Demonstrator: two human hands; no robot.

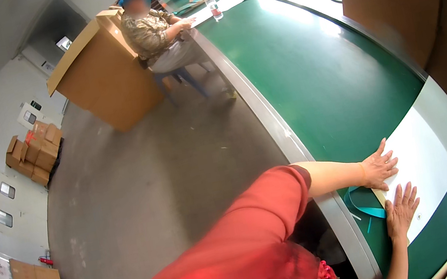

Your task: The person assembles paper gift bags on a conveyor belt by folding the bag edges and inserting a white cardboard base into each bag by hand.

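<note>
White sheet [430, 142] on green table [315, 81], lower rt of frame. L hand [380, 168] flat on its left edge, fingers spread; R hand [402, 211] just below, also flat & spread. Most of sheet lies rt of both hands.

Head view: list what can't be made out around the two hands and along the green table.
All in the head view:
Glossy white flat sheet: underside hidden, facing the smooth green tabletop.
Bare left hand and bare right hand: palms hidden, turned down toward the sheet.
Bare right forearm: cut off by the lower edge.
Clear plastic red-capped bottle: label too small.
</note>
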